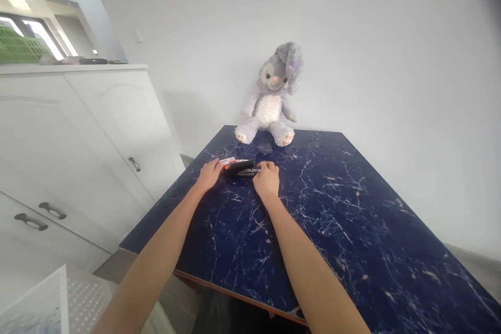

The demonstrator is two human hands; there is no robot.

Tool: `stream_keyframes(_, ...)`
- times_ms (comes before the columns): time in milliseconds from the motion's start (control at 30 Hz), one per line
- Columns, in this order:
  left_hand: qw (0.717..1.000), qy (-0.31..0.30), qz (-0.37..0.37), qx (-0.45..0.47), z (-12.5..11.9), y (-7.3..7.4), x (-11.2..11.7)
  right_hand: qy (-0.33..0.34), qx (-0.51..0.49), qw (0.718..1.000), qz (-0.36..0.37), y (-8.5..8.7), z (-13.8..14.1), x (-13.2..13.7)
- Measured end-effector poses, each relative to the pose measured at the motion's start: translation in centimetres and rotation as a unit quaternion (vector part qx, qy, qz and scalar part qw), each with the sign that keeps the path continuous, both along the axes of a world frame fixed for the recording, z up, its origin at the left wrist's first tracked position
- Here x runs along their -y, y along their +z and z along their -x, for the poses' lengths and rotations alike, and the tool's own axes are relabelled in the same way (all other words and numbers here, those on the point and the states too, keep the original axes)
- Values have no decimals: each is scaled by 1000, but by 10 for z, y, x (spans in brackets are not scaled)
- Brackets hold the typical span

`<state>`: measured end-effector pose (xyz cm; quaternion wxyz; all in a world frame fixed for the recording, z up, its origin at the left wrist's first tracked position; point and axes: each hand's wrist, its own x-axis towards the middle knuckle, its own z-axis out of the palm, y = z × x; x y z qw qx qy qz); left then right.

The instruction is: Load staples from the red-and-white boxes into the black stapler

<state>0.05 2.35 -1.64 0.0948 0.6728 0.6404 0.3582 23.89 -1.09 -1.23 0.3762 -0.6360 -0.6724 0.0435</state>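
Note:
A black stapler with an orange patch near its left end lies on the dark blue marbled table, between my two hands. Its upper arm stands slightly apart from the metal-coloured strip below. My left hand is closed at the left end, fingers on the orange part. Pinched at the right end, my right hand grips the stapler's strip and base; its fingertips are partly hidden. Just behind the stapler is a small red and white packet, partly covered by it.
A grey plush rabbit sits at the table's far edge against the wall, with a dark roundish item before its feet. White cabinets stand to the left. A white perforated basket is at the lower left, below the tabletop.

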Motion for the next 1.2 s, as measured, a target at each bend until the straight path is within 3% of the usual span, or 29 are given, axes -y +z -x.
stream_keyframes(100,999,-8,-34,-4,0,2,1,25,56,998,8,0,1,2)
stream_keyframes(200,997,4,-71,13,1,4,4,-20,99,995,23,1,3,4)
stream_keyframes(333,984,29,-116,135,1,3,5,-54,139,989,17,3,4,7)
stream_keyframes(500,930,36,-80,358,0,-2,-4,-52,123,991,21,4,-7,3)
stream_keyframes(700,877,44,-50,476,0,2,-8,46,131,990,9,6,-15,0)
stream_keyframes(767,898,75,-45,432,4,3,-6,23,135,990,8,8,-14,1)
stream_keyframes(900,954,164,-46,249,16,4,2,-23,110,994,-16,10,-13,2)
stream_keyframes(1033,972,222,-62,34,19,6,8,-51,27,998,6,8,-20,-2)
stream_keyframes(1100,976,198,-78,-31,14,7,9,-66,-42,997,17,6,-26,-6)
stream_keyframes(1200,989,96,-74,-83,4,7,8,-78,-165,983,4,1,-36,-13)
